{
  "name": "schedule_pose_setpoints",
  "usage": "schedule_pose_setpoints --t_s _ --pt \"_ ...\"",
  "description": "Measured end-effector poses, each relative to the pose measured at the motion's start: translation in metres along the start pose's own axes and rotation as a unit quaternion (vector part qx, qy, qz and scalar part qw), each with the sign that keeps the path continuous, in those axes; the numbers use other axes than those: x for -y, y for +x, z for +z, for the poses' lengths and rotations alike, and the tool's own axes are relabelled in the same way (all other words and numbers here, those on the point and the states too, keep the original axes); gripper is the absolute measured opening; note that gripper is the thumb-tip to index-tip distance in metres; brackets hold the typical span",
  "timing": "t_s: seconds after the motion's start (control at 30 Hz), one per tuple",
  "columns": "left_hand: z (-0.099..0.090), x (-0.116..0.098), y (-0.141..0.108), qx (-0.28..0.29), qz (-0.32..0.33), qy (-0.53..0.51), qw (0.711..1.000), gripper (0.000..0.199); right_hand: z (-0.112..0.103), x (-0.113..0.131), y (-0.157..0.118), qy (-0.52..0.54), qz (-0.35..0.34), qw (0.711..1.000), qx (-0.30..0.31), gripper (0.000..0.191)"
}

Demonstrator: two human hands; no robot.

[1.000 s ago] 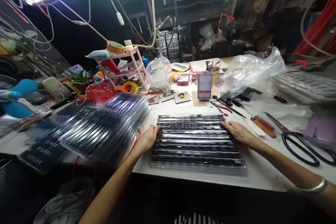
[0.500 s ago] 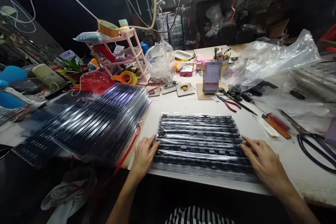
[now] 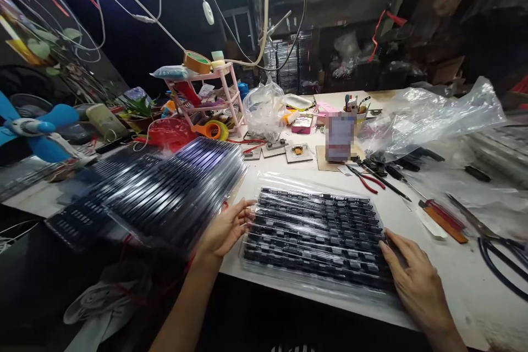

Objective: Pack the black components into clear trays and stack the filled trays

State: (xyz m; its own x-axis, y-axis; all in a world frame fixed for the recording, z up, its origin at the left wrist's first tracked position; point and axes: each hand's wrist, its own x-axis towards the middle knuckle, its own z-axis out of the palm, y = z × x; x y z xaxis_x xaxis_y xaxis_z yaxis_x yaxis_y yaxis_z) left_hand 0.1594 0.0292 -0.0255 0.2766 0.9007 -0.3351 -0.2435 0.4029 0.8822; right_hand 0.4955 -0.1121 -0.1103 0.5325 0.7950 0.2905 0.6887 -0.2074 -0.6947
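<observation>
A clear plastic tray filled with rows of small black electronic parts lies at the front of the white table. My left hand holds its left edge, the fingers curled at the rim and the palm turned partly up. At the right edge my right hand grips the tray between thumb and fingers. Clear plastic rims show beyond the black rows at the back and front, as of another tray beneath. To the left lies a stack of similar trays with dark contents, slanting over the table's front edge.
Red-handled pliers, a screwdriver and large scissors lie to the right. Behind stand a pink rack, a clear bag and a pixelated upright panel. Clear plastic sheeting covers the back right. A blue fan stands at far left.
The view has tilted up and turned left. The held tray now sits askew, its black parts showing more plainly, with a clear rim exposed behind. My left hand has rolled palm-up at its edge.
</observation>
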Motion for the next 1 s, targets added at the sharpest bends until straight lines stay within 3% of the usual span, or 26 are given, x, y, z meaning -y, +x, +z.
schedule_pose_setpoints --t_s 0.17,0.4,0.5,0.6,0.67,0.77,0.87,1.0 --pt "0.003 -0.005 0.02 0.018 -0.022 -0.06 0.998 0.012 0.002 -0.004 0.001 0.004 -0.012 1.0 -0.011 0.059" --pt "0.022 -0.001 0.022 0.06 -0.034 -0.123 0.99 0.012 -0.003 0.003 0.0 0.033 0.027 0.999 0.002 0.059" --pt "0.033 -0.002 0.02 0.087 -0.048 -0.136 0.986 0.02 -0.009 0.01 -0.001 0.067 0.069 0.995 0.0 0.055" --pt "0.039 -0.008 0.011 0.107 -0.035 -0.144 0.983 0.033 -0.013 0.015 -0.004 0.162 0.098 0.981 -0.039 0.045" --pt "0.039 -0.017 0.001 0.109 -0.007 -0.15 0.983 0.03 -0.015 0.016 -0.006 0.232 0.114 0.961 -0.101 0.041" --pt "0.028 -0.033 -0.015 0.074 0.124 -0.169 0.975 0.021 -0.019 0.013 -0.006 0.291 0.136 0.929 -0.186 0.04" --pt "0.009 -0.045 -0.026 -0.009 0.258 -0.222 0.94 0.034 -0.023 0.012 -0.007 0.304 0.15 0.924 -0.179 0.04" --pt "-0.015 -0.044 -0.029 -0.142 0.229 -0.265 0.926 0.037 -0.026 0.025 -0.012 0.223 0.106 0.957 -0.15 0.033"
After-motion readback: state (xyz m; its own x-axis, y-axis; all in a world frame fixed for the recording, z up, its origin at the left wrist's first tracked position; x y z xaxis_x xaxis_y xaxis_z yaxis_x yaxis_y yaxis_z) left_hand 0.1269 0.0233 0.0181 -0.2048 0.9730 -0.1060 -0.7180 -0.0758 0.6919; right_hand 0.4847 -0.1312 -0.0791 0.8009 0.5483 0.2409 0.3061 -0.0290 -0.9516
